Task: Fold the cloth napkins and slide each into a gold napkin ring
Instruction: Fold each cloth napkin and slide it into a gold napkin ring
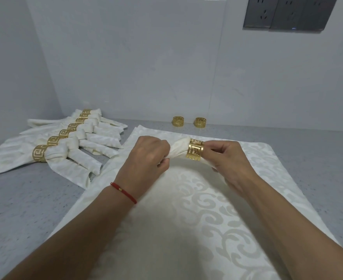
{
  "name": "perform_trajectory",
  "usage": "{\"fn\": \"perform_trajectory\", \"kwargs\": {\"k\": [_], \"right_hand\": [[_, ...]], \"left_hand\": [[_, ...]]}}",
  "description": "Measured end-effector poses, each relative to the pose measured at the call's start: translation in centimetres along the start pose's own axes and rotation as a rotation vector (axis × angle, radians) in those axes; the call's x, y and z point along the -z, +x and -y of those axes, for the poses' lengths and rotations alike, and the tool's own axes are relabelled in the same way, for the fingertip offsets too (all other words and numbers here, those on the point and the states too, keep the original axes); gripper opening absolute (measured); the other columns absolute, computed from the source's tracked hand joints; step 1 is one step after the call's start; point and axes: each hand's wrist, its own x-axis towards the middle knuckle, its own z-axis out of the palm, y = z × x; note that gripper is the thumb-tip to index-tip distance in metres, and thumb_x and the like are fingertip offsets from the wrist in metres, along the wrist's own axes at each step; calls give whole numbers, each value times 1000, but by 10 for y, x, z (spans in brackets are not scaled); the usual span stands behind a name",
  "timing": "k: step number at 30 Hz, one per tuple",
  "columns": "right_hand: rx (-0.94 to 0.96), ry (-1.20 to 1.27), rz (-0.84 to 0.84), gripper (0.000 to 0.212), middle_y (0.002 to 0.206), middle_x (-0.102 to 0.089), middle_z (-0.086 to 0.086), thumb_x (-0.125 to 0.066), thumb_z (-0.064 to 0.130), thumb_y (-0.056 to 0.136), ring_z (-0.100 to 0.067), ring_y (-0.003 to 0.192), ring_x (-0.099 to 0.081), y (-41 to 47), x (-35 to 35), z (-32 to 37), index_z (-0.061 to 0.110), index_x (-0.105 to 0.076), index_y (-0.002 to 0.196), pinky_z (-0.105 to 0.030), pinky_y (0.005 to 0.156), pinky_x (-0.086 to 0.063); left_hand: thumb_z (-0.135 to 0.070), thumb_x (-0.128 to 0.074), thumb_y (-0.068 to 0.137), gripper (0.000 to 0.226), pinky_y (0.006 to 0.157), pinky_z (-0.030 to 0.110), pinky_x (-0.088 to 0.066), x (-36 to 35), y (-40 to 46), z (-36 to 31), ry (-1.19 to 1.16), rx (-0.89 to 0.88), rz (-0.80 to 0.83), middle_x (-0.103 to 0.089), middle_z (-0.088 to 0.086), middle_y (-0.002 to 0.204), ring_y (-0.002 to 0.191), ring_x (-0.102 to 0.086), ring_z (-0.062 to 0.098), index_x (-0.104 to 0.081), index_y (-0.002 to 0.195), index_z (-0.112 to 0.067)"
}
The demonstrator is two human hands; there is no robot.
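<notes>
The gold napkin ring (194, 152) sits around a rolled white napkin (178, 149), lifted a little above the countertop between my two hands. My right hand (230, 161) pinches the ring, thumb on its top edge and fingers curled behind and under it, with the napkin's tail passing beneath my palm. My left hand (146, 156) is clenched around the free end of the roll just left of the ring, knuckles up, fingers tucked underneath. A red string bracelet (124, 191) circles my left wrist.

Beneath my hands lies a flat stack of patterned white napkins (207, 209), spread out on the speckled grey countertop (25, 199) and reaching down toward me between my forearms.

To the left, well apart from the stack's far edge but touching its near left side, a row of finished napkins (69, 144) lies overlapping one another, each cinched in its own gold ring with a Greek-key cutout. I count about six, though the far ones crowd together.

At the back, near the wall, two spare gold rings (178, 121) (200, 122) stand just beside each other on the counter. High on the white wall at the right is a dark panel of power outlets (287, 13).
</notes>
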Motion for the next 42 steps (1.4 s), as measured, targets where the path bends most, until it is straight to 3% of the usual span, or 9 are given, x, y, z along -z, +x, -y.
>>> {"fn": "perform_trajectory", "kwargs": {"k": [9, 15, 23, 26, 29, 31, 34, 39, 42], "right_hand": [[-62, -15, 29, 15, 52, -57, 21, -82, 25, 85, 1, 47, -48, -3, 1, 7, 15, -83, 96, -13, 53, -32], [-142, -45, 71, 17, 62, -45, 6, -84, 41, 80, -17, 64, -24, -1, 3, 7, 26, -85, 89, -29, 63, -28], [-149, 8, -4, 19, 53, -53, 17, -89, 30, 76, -1, 49, -44, -2, -4, 7, 17, -84, 89, -24, 64, -35], [-128, 29, -13, 15, 53, -56, 18, -88, 22, 77, 3, 49, -50, -3, -6, 6, 12, -83, 87, -20, 66, -39], [-58, -6, 17, 11, 74, -75, 11, -90, 21, 74, 1, 65, -65, -4, -10, 6, 14, -83, 79, -21, 71, -47], [-30, -37, 48, 9, 83, -79, 5, -90, 20, 74, -5, 80, -73, -5, -13, 7, 16, -83, 77, -22, 77, -52], [-13, -72, 69, 5, 86, -79, 3, -87, 14, 78, -10, 89, -74, -5, -17, 6, 17, -83, 78, -25, 82, -53], [-26, -40, 131, 4, 89, -80, 3, -84, 16, 81, -12, 94, -75, -7, -18, 6, 20, -84, 82, -31, 90, -55], [-32, 36, 93, 9, 79, -78, 6, -87, 20, 79, 1, 64, -67, -8, -16, 9, 15, -84, 84, -12, 61, -46]], "left_hand": [[10, -51, 71, 26, 73, 27, -32, 3, 1, -2, -25, -149, -64, -37, 3, 63, 67, -26, 17, -38, 67, -12], [6, -48, 75, 21, 74, 25, -29, 2, 3, -1, -28, -173, -18, -39, 3, 64, 66, -32, 20, -39, 67, -12], [6, -63, 63, 19, 67, 21, -30, 3, 0, -1, -43, -49, 35, -51, 5, 61, 62, -44, 24, -48, 66, -7], [-10, -75, 68, 29, 67, 25, -39, 5, -3, 1, -105, 95, 139, -61, -1, 78, 70, -55, 22, -58, 91, -15], [-50, -72, 78, 71, 90, 28, -40, 6, -5, 2, -222, 110, 280, -56, -11, 130, 112, -53, 10, -44, 139, -27], [-65, -59, 84, 77, 102, 35, -38, 7, -1, -1, -248, 81, 332, -48, -15, 143, 125, -45, 9, -36, 148, -30], [-56, -57, 91, 48, 95, 43, -42, 7, 3, -3, -298, 42, 359, -58, -20, 122, 113, -51, 8, -53, 133, -31], [-48, -65, 85, 39, 88, 25, -42, 11, 0, -5, -473, 223, 338, -64, -17, 107, 103, -57, 6, -61, 117, -27], [-45, -67, 85, 36, 84, 16, -43, 14, -1, -4, -564, 324, 341, -66, -15, 105, 101, -60, 4, -61, 114, -24]]}}
